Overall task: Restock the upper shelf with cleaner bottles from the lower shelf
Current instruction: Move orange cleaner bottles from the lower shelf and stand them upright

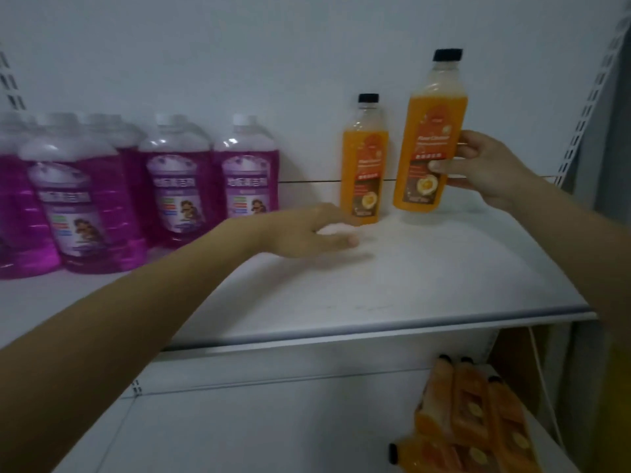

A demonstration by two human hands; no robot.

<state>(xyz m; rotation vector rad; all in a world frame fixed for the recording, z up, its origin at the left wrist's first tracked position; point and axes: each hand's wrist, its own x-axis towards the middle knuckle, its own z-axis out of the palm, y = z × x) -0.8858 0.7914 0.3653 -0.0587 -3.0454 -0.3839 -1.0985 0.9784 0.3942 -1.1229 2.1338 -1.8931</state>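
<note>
At far left, purple cleaner bottles (78, 199) with white caps stand bunched along the back of the white upper shelf (375, 295). The person's left hand (314, 233), blurred, hangs palm-down just above the middle of the shelf. Its fingers are loosely extended and hold nothing, with the fingertips just in front of a standing orange bottle (365, 165), black-capped and upright near the back wall. To the right, a second orange bottle (428, 131), also black-capped and leaning slightly, is gripped at its label by the right hand (485, 169), thumb across the front and fingers curled round the side. Whether its base touches the shelf cannot be told. A slotted upright (587, 107) runs up the right edge. Below, on the lower shelf (239, 421), a cluster of orange bottles (478, 414) lies flat at the right end.
</note>
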